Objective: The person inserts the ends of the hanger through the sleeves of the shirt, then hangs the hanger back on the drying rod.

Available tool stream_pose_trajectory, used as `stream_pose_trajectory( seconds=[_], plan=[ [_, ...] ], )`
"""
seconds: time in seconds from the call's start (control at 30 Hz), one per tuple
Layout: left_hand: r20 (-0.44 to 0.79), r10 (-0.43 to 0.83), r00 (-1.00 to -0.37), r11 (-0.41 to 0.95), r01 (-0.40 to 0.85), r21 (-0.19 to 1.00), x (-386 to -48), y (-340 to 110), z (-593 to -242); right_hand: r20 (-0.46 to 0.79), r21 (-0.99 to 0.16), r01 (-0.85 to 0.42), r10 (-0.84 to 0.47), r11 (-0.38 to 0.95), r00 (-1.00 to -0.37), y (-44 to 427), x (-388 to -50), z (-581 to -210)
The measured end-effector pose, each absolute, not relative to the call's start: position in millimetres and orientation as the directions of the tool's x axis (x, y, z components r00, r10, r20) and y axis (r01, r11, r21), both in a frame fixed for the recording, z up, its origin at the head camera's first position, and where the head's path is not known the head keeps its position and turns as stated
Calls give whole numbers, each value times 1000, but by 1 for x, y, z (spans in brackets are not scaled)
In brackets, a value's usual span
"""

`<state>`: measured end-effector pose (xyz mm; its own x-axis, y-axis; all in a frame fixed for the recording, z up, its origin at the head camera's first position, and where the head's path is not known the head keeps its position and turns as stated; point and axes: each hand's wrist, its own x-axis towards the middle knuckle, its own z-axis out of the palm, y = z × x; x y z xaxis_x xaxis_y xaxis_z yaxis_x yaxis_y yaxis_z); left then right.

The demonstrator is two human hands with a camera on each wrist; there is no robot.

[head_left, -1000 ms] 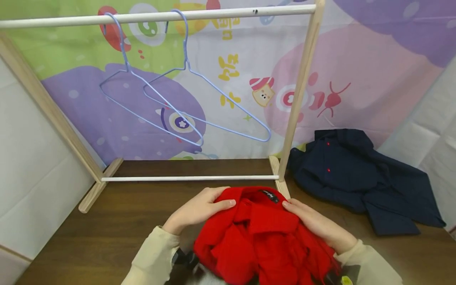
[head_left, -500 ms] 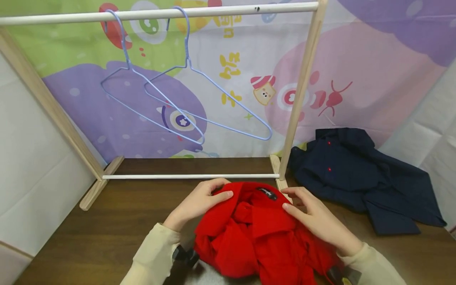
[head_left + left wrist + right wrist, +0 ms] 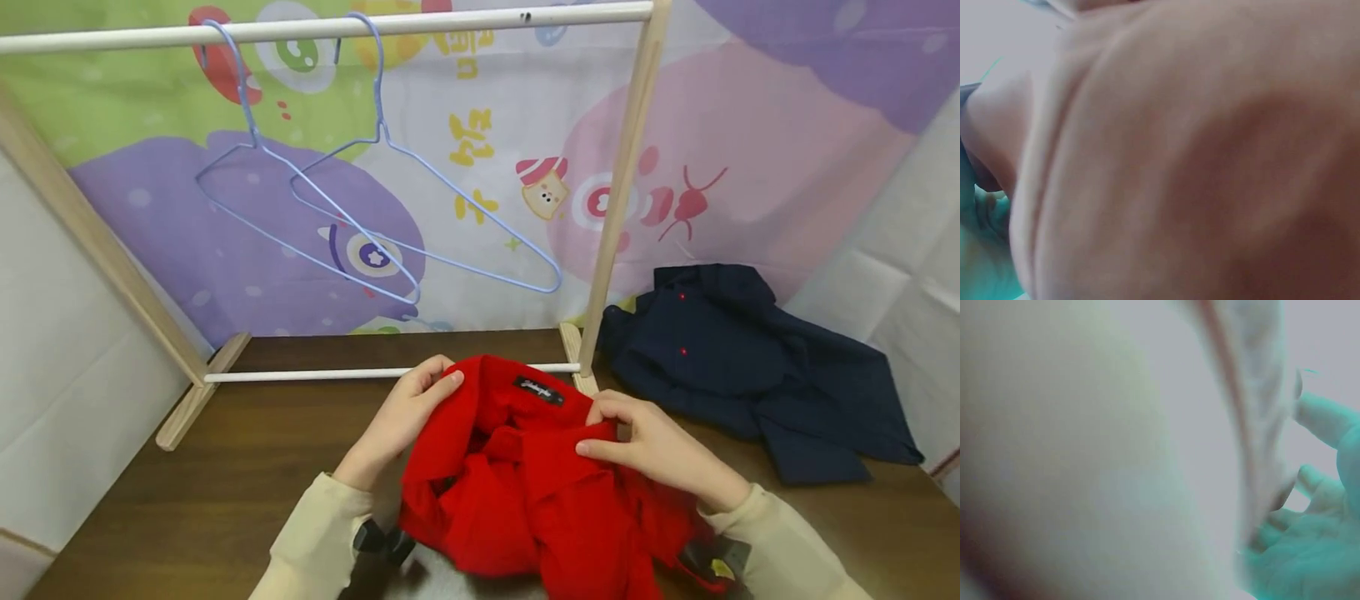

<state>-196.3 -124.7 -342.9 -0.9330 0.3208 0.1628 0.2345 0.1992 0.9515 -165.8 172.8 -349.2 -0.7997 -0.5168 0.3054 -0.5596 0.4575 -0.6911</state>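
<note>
"How are the hands?"
"The left hand pinches one side of the red shirt's collar; the right hand pinches the other."
"Where's the shirt?"
"In front of the rack. It looks light, soft and floppy; the collar probably gives the firmest hold."

Cartoon-print backdrop behind a dark wood-grain surface.
The cloth shows green, purple and pink creatures around a white ground, with yellow lettering turned sideways; a creased white left panel and right panel flank it. A rack with pale wooden posts and feet, and white upper and lower rails, stands in front. The light is soft.
</note>
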Motion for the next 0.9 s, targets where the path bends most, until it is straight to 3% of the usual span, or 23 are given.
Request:
stream_pose_trajectory(
  seconds=[0.3,0.6,0.7,0.9],
  plan=[
    [250,167,-954,96,268,959,-196,-118,-342,311,-609,-601,-541,518,-782,175,-188,-321],
    [269,300,-915,281,355,892,-191,-128,-331,389,-490,-644,-513,588,-765,179,-196,-293],
    [321,389,-863,357,463,812,-189,-131,-326,405,-482,-647,-505,590,-762,180,-199,-290],
    [444,513,-735,527,677,513,-180,-134,-317,364,-559,-590,-466,583,-806,179,-203,-296]
  ],
)
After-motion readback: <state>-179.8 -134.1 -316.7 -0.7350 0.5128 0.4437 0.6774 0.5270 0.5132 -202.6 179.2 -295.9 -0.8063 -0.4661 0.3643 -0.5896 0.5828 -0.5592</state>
